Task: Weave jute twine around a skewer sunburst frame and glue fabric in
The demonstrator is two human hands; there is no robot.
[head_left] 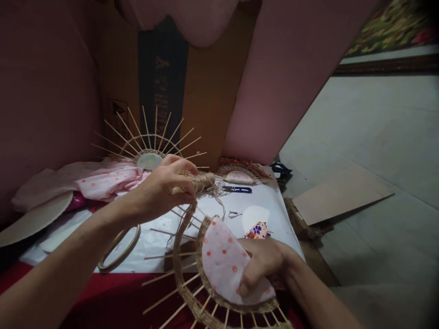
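My right hand (264,262) grips a half-round fan-like piece, its thumb on the pink fabric panel (222,258) with red dots. Thin wooden sticks radiate from the panel's braided edge, and a woven jute band (181,283) runs across them. At the band's upper end, my left hand (171,183) is closed in a pinch on a strand of jute twine, mostly hidden by the fingers. Just behind that hand lies a roll of jute twine (205,182) with loose strands. A second stick fan (150,161) with a pale centre stands farther back.
On the white tabletop (274,219) lie dark-handled thread snips (238,189), a small metal clip (235,214), a white cut shape (255,215) and another fabric-centred piece (239,177). Dotted pink cloth (106,183) and a hoop (120,249) are at left. Cardboard (212,91) rises behind.
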